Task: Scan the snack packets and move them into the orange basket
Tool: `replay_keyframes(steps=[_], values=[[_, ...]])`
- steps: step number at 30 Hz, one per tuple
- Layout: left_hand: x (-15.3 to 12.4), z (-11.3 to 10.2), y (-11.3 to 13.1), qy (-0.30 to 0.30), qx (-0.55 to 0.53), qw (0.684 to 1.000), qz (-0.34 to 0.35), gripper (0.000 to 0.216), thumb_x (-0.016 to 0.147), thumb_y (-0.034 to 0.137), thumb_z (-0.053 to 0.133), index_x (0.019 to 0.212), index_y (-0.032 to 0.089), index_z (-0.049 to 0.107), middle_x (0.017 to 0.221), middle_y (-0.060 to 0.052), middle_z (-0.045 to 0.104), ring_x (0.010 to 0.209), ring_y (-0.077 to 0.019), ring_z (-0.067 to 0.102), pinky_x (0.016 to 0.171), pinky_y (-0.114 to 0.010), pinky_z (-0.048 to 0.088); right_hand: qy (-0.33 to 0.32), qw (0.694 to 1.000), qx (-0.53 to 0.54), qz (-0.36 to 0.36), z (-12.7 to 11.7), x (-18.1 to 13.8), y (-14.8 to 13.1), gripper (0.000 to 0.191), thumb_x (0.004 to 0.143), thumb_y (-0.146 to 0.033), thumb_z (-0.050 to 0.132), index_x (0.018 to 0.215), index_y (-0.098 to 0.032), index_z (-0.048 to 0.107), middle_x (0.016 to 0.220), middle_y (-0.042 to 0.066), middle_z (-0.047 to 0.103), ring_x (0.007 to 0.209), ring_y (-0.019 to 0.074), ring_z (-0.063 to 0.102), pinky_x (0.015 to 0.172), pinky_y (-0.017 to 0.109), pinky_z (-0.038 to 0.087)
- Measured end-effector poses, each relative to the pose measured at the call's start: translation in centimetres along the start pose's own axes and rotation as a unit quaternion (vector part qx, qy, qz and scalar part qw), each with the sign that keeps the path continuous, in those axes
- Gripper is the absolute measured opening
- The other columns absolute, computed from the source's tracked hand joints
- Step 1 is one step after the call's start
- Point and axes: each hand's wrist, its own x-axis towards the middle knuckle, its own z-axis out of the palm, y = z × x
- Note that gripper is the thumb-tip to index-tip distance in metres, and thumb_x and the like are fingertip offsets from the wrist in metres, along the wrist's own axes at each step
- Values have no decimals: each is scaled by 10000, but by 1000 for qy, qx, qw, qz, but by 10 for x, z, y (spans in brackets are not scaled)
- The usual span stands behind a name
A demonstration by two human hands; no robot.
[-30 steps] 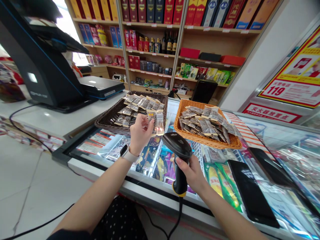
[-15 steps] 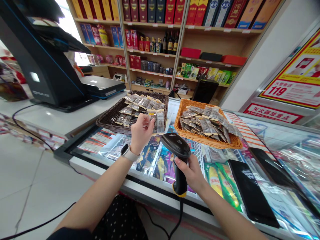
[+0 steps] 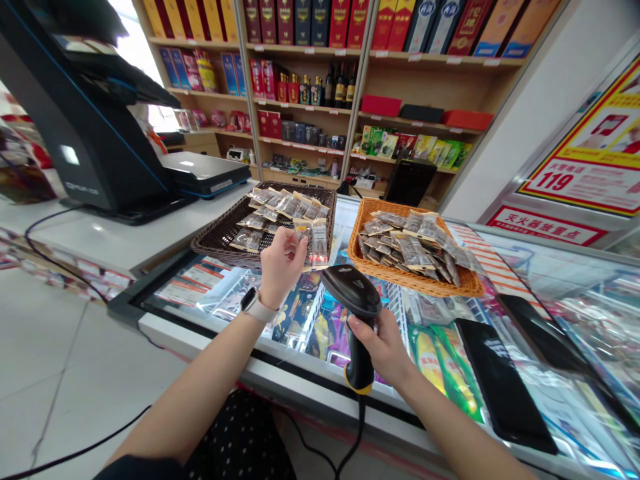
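Note:
My left hand, with a watch on its wrist, pinches a small clear snack packet above the front right edge of the dark brown basket. A red glow from the scanner shows low on the packet. My right hand is wrapped round the grip of a black and yellow barcode scanner, whose head points at the packet. More packets lie in the dark basket. To the right, an orange-brown basket holds a heap of similar packets.
Both baskets rest on a glass-topped freezer. Two dark phones lie on the glass at right. A black scale stands on the left counter. The scanner's cable hangs down in front. Stocked shelves stand behind.
A red light now shows on the packet, where none showed before. Both hands stay almost where they were.

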Motion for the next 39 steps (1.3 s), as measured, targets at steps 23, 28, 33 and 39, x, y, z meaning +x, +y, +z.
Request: replay_keyframes(steps=[23, 28, 33, 39], values=[[52, 43, 17, -88, -210, 966, -123, 181, 850, 148, 642, 921, 215, 488, 795, 0, 589, 656, -96, 603, 535, -182, 460, 93, 996, 15, 3, -3, -1, 2, 322, 848, -471, 674, 706, -184, 641, 614, 12, 576, 576, 170, 513, 514, 277, 411], [73, 106, 38, -320, -263, 876, -245, 215, 779, 5, 625, 937, 147, 653, 731, -52, 664, 566, -119, 606, 548, -260, 513, 154, 986, 53, 30, -6, 0, 10, 329, 859, -490, 681, 772, -173, 678, 633, 21, 603, 547, 168, 525, 499, 279, 416], [69, 138, 39, -428, -75, 892, -125, 286, 820, 126, 612, 1061, 143, 764, 865, -76, 764, 693, -173, 684, 647, -269, 535, 149, 986, 65, 25, -7, 3, 8, 343, 884, -494, 659, 834, -157, 699, 606, 9, 578, 513, 150, 484, 471, 270, 386], [66, 141, 45, -426, 99, 899, 29, 294, 859, 254, 640, 1113, 179, 769, 1152, -110, 759, 1124, -262, 681, 991, -317, 499, 152, 986, 68, 19, -6, 4, 12, 355, 873, -509, 669, 818, -158, 689, 600, 4, 575, 516, 149, 488, 472, 264, 392]])
